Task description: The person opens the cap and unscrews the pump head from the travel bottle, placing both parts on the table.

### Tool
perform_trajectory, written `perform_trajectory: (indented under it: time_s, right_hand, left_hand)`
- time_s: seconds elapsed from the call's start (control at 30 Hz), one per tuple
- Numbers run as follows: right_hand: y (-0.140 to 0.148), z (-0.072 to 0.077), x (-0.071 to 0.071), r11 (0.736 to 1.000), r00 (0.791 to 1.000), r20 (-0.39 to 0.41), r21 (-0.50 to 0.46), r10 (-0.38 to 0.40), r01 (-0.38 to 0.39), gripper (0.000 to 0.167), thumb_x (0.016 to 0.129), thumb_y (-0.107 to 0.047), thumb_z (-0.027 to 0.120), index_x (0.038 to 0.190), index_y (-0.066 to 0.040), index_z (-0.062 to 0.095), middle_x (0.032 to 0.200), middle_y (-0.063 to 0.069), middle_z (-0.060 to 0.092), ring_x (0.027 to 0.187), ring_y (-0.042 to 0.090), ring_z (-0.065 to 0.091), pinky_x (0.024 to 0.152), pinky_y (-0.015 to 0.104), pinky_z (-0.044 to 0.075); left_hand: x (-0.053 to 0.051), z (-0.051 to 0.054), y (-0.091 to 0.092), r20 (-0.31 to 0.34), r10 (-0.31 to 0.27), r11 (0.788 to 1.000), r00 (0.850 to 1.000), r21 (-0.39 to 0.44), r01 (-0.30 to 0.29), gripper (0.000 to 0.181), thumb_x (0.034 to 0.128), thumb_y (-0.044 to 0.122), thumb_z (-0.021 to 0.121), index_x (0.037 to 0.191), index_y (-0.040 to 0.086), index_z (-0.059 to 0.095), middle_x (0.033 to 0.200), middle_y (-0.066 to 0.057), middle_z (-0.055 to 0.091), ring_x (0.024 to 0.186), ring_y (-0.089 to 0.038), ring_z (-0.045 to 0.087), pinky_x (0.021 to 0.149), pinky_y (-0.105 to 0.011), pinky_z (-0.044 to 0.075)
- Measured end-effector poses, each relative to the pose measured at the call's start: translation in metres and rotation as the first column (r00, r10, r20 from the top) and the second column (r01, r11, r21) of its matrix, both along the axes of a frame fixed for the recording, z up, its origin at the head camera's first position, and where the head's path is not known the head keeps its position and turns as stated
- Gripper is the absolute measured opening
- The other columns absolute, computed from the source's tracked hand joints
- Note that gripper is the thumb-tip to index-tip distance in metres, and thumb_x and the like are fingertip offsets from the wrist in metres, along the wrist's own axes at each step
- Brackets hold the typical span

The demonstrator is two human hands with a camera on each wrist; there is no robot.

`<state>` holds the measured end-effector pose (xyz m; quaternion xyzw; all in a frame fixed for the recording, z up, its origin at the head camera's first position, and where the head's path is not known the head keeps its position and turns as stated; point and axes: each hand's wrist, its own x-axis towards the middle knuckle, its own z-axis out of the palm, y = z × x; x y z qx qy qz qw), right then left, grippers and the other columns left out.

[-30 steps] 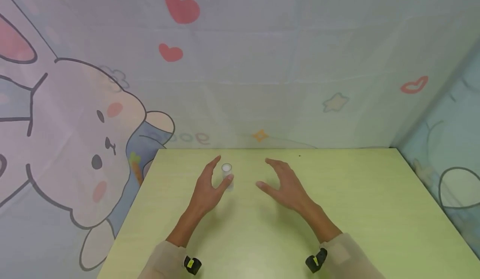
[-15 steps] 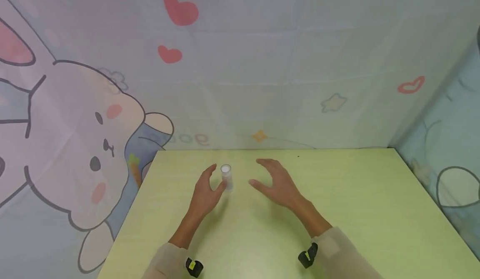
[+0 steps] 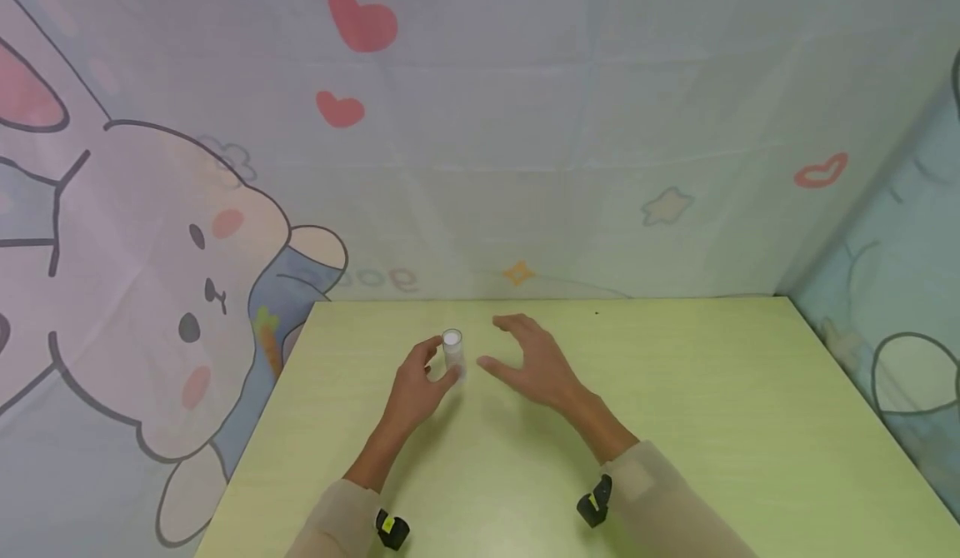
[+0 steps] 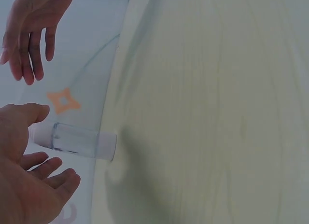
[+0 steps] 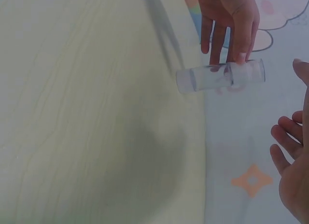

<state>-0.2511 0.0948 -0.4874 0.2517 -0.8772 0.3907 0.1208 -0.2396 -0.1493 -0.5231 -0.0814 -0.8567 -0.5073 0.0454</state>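
A small clear cylindrical bottle (image 3: 453, 353) with whitish ends stands upright on the table, left of centre. My left hand (image 3: 415, 387) is around its near left side, with the thumb in front and the fingers bent loosely behind. In the left wrist view, gaps show between the bottle (image 4: 77, 141) and the fingers (image 4: 67, 183). The right wrist view has the left thumb overlapping the bottle (image 5: 205, 78); contact there is unclear. To the bottle's right, my right hand (image 3: 538, 366) hovers with thumb and fingers spread apart, holding nothing.
The pale yellow-green table (image 3: 712, 408) extends to both sides of the hands. Behind it hangs a printed cloth (image 3: 570, 125) with a rabbit and hearts. A black strap device (image 3: 392, 530) sits at the left cuff, another (image 3: 595, 501) at the right cuff.
My right hand has moved left, closer to the bottle. The left fingers have bent inward around the bottle's side. The bottle has stayed in place on the table.
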Motion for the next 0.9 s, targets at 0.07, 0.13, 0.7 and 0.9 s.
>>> perform_trajectory:
  time_s: [0.07,0.13,0.7,0.9]
  right_hand:
    - [-0.003,-0.002,-0.001,1.0,1.0,0.0,0.0,0.006,-0.006,0.069,0.096,-0.051,0.073,0.149,-0.009,0.058,0.147,0.008,0.06,0.132,0.03,0.059,0.108,0.053,0.051]
    - [-0.005,-0.004,-0.003,1.0,1.0,-0.005,-0.003,0.012,-0.012,0.069,0.096,-0.049,0.075,0.148,-0.008,0.058,0.146,0.008,0.061,0.132,0.03,0.06,0.108,0.053,0.051]
    - [-0.025,-0.004,-0.024,0.998,0.998,0.0,0.004,0.06,-0.06,0.063,0.095,-0.043,0.08,0.144,-0.007,0.062,0.136,0.007,0.067,0.123,0.026,0.064,0.105,0.045,0.055]
    - [-0.029,-0.002,-0.027,0.998,0.998,0.014,-0.012,0.064,-0.064,0.058,0.096,-0.038,0.081,0.14,-0.005,0.064,0.132,0.009,0.068,0.122,0.026,0.065,0.104,0.043,0.056]
  left_hand:
    - [-0.001,-0.006,0.0,0.008,-0.006,1.0,1.0,0.02,0.006,0.064,0.101,0.024,0.075,0.154,0.003,0.047,0.158,-0.016,0.049,0.147,-0.04,0.046,0.117,-0.054,0.044]
    - [-0.002,-0.011,0.0,0.01,-0.002,0.999,1.0,0.042,0.002,0.063,0.1005,0.025,0.076,0.152,0.003,0.048,0.156,-0.017,0.051,0.146,-0.041,0.047,0.117,-0.054,0.045]
    - [-0.009,-0.026,0.005,0.017,0.072,0.984,0.997,0.163,-0.073,0.05,0.0984,0.021,0.079,0.141,0.006,0.059,0.142,-0.014,0.062,0.135,-0.038,0.059,0.111,-0.053,0.051]
    - [-0.01,-0.028,0.007,0.014,0.068,0.979,0.998,0.191,-0.07,0.049,0.0987,0.025,0.079,0.139,0.006,0.06,0.14,-0.012,0.063,0.133,-0.036,0.061,0.111,-0.053,0.051]
